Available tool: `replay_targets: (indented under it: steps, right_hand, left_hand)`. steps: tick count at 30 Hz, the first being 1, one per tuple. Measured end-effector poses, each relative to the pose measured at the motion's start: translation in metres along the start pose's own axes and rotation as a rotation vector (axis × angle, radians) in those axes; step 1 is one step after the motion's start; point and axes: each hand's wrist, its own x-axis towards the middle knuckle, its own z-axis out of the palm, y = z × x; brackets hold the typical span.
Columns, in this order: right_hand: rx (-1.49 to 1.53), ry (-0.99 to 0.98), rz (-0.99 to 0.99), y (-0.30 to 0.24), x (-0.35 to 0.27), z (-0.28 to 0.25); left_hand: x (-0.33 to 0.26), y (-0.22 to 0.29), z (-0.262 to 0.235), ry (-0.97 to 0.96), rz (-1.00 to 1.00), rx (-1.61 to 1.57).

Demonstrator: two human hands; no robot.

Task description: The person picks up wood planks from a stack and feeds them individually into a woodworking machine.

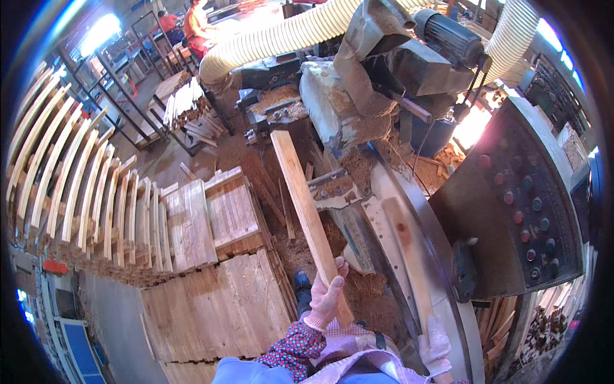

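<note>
A long pale wooden board (pixel 299 198) slants up and away from my left hand (pixel 327 296). That hand wears a light glove, and its fingers are wrapped round the board near the lower end. A second wooden board (pixel 409 256), with a dark knot, lies lengthwise on the metal bed (pixel 377 221) of a woodworking machine. My gloved right hand (pixel 436 345) is closed on its near end; its fingers are somewhat blurred. Ahead of the bed stands the machine's dust-covered head (pixel 345 96).
Stacked wooden boards (pixel 214 301) and a curved row of wooden strips (pixel 83 185) stand to the left. A dark control panel (pixel 511 198) with several buttons is at the right. A ribbed hose (pixel 281 38) crosses the back. Another person (pixel 197 29) is far off.
</note>
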Motion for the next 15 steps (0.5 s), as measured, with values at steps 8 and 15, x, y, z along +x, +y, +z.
replay_targets:
  steps: [8,15]
  right_hand:
    - [-0.275,0.162,-0.196,-0.009,0.268,0.033]
    - [0.436,0.441,-0.267,-0.089,0.346,0.036]
  left_hand:
    - [0.01,-0.005,-0.005,0.022,-0.075,0.013]
    - [0.038,-0.011,0.004,-0.013,0.089,0.105]
